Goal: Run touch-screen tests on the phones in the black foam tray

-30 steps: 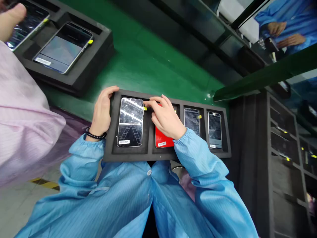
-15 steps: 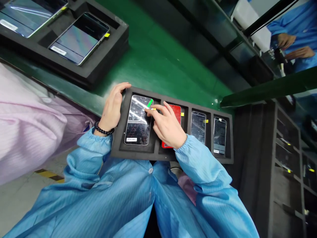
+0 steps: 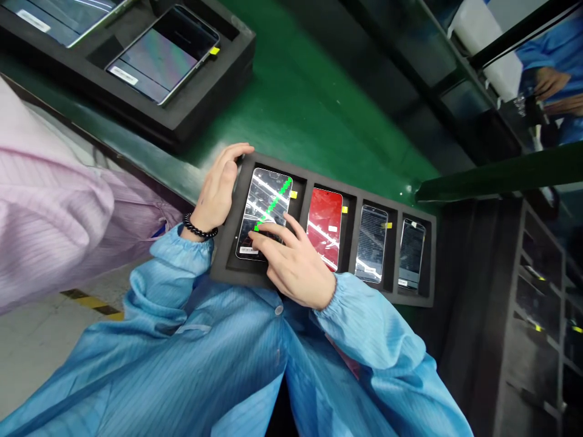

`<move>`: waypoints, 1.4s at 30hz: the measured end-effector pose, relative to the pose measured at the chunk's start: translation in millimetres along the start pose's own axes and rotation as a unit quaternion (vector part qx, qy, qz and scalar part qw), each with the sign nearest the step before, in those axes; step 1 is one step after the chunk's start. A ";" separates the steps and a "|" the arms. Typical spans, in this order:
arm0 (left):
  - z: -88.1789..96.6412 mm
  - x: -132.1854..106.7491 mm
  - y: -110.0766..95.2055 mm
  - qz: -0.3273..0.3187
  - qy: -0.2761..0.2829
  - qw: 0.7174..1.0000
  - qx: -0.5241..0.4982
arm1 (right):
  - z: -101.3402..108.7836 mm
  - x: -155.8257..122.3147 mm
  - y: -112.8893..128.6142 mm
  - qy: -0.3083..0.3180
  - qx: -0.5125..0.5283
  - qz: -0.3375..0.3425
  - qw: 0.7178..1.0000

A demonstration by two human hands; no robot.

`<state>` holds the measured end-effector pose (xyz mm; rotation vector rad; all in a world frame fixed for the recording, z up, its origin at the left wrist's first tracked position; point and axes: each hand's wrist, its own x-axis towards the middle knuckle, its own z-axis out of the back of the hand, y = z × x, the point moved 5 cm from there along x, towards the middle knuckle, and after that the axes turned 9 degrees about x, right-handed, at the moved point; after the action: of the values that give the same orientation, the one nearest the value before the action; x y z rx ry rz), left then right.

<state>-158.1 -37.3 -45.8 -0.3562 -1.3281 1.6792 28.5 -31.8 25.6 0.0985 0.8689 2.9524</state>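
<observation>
A black foam tray [image 3: 291,278] lies in front of me with phones in its compartments. The leftmost smartphone [image 3: 268,206] shows a dark, reflective screen with a diagonal green line of small blocks. My right hand [image 3: 296,261] is over it, fingers spread, the index fingertip on the lower screen; it holds nothing. My left hand [image 3: 218,194], with a black beaded bracelet, grips the tray's left edge, fingers along the far corner. Beside the first phone is a phone with a red screen [image 3: 325,221], then two dark-screened phones [image 3: 371,243] [image 3: 412,255].
Another foam tray [image 3: 214,85] with large phones stands at the upper left on the green table [image 3: 314,103]. More trays [image 3: 510,303] are stacked at the right. A person in a pink garment [image 3: 50,200] is close on my left; a co-worker's hands [image 3: 553,85] appear at the upper right.
My right hand has moved down and left across the first phone's screen. The short green mark has grown into a long diagonal line. More of the red screen is uncovered. The view has shifted slightly.
</observation>
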 end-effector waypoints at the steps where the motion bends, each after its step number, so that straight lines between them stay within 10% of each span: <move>1: -0.1 0.2 0.2 0.000 0.001 1.000 0.002 | -1.8 -0.4 2.9 0.004 0.001 0.005 1.000; 11: 0.1 0.7 0.9 0.002 0.003 1.000 -0.003 | -16.6 -2.4 26.4 0.064 0.051 0.079 0.994; 18: -1.0 -0.6 1.7 -0.013 -0.003 1.000 -0.010 | 34.0 35.8 -31.3 -0.047 0.013 -0.047 0.998; 25: -1.7 0.2 0.7 -0.021 -0.006 1.000 -0.021 | 27.7 70.6 -67.8 -0.041 -0.060 -0.054 0.996; 42: -0.7 0.9 -0.7 -0.017 -0.002 1.000 -0.007 | 20.8 35.9 -37.2 -0.002 -0.085 -0.041 0.995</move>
<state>-157.7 -36.2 -45.2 -0.3376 -1.3420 1.6435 -4.1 13.4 24.4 0.0584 0.6011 2.9317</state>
